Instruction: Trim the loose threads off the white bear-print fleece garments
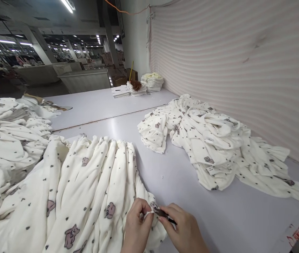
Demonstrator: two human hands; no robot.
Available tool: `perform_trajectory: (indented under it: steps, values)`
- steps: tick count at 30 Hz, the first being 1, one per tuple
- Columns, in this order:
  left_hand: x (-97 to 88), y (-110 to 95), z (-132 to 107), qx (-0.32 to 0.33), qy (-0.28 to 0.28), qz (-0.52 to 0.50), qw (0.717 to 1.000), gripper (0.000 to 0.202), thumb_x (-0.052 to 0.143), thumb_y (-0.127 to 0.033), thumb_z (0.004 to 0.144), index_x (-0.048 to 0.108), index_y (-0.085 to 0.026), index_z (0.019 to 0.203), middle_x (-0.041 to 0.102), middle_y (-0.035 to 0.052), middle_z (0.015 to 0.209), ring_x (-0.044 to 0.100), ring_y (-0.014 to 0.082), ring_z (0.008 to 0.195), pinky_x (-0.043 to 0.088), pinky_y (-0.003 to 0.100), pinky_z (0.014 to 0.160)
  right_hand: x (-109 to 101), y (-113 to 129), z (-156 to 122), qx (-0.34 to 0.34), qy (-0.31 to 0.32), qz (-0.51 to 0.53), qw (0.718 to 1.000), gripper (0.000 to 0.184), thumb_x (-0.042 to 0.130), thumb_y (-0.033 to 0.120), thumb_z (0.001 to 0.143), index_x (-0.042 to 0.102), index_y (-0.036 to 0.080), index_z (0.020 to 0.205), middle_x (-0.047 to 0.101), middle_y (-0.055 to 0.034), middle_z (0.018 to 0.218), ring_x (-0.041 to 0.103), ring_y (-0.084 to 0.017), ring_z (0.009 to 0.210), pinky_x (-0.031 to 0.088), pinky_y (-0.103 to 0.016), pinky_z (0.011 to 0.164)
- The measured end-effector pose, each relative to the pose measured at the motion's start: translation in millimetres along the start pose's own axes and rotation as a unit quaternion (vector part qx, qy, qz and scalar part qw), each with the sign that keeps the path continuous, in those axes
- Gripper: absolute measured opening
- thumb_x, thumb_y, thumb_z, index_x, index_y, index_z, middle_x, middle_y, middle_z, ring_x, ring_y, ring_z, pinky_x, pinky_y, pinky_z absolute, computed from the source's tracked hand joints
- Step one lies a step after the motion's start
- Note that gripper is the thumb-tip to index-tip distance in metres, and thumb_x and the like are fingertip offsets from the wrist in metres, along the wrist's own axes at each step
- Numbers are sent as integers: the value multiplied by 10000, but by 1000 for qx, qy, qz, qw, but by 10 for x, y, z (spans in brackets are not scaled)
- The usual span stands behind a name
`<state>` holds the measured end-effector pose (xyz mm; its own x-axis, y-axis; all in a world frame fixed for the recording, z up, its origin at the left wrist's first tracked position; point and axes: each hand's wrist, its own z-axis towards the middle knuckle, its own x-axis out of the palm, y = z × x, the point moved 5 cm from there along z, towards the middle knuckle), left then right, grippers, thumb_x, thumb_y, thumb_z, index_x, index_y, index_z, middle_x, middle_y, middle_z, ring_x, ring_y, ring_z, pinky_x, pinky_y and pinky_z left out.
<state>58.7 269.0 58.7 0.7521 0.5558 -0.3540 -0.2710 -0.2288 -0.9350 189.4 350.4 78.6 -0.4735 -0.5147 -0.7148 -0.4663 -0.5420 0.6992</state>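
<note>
In the head view a white garment (pixel 94 189) printed with bears and small dark marks is spread in gathered folds at the front left. My left hand (pixel 139 225) pinches a small piece of its edge between thumb and fingers. Dark thread snips (pixel 162 213) are in my right hand (pixel 182 226), closed around them. Their tip is at the pinched fabric, close to my left fingertips. Whether the blades touch the cloth or a thread cannot be made out.
More bear-print garments are heaped on the right of the table (pixel 160 172) and in a pile (pixel 10 140) at the left. Folded stacks (pixel 152 82) stand at the back, before a pinkish striped curtain (pixel 231 63). A large bin (pixel 86 80) is beyond the table.
</note>
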Motion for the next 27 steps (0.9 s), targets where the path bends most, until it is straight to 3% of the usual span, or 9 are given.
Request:
perform_trajectory:
  steps: [13,20,24,27]
  values:
    - [76,1,23,-58,-19,-63,996,99,539,-203,713,471,-210,641,450,-40,629,439,141,605,372,235,572,49,-75,-27,-31,-63,32,997,188,530,255,887,680,259,999,708,1,815,684,-153,711,505,-196,616]
    - [85,-34,24,-87,-18,-75,993,134,562,-223,735,475,-205,634,429,-53,598,423,125,569,358,221,542,9,-98,-58,1,-88,70,994,205,521,302,902,693,239,994,711,-26,866,681,-171,793,511,-214,685]
    - [115,-90,52,-81,-10,-76,994,114,555,-192,725,481,-203,639,456,-48,604,458,128,580,385,222,556,30,-134,4,41,-77,161,983,251,610,309,835,678,239,1067,683,-24,863,655,-179,776,512,-236,687]
    - [169,-53,41,-73,-5,-74,995,75,547,-198,741,520,-200,671,527,-25,632,518,144,596,429,241,571,186,-284,86,92,-66,297,948,312,690,331,759,674,202,1042,650,3,753,625,-175,698,512,-245,640]
